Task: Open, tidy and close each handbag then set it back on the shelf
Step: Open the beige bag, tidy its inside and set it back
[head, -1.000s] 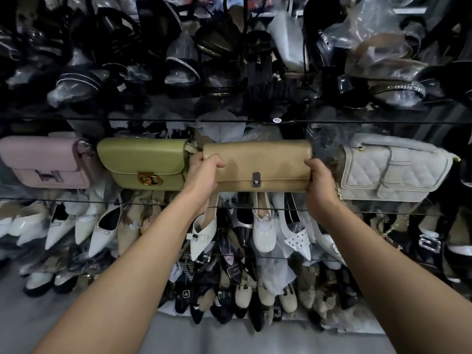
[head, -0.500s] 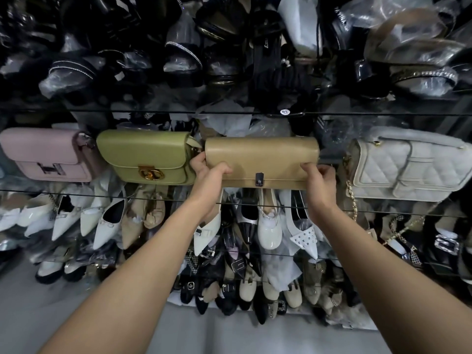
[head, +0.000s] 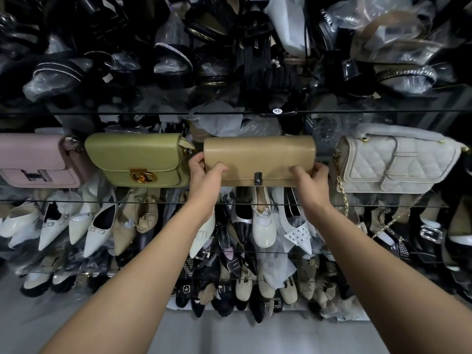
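A tan flap handbag (head: 259, 155) with a small metal clasp sits closed at the middle of the glass shelf (head: 76, 201). My left hand (head: 205, 177) grips its lower left corner, thumb on the front. My right hand (head: 313, 181) grips its lower right corner the same way. On the same shelf a green bag (head: 138, 155) with a gold clasp stands just left, a pink bag (head: 33, 159) at the far left, and a white quilted bag (head: 398, 162) with a chain at the right.
Dark shoes in plastic wrap crowd the shelf above (head: 229, 60). White and beige shoes (head: 102, 226) fill the glass shelves below, with black ones lower down. Grey floor (head: 229, 335) lies beneath my arms.
The tan bag has gone slightly further back onto the shelf between the green and white bags. My right thumb has come round onto the bag's front; both hands keep hold.
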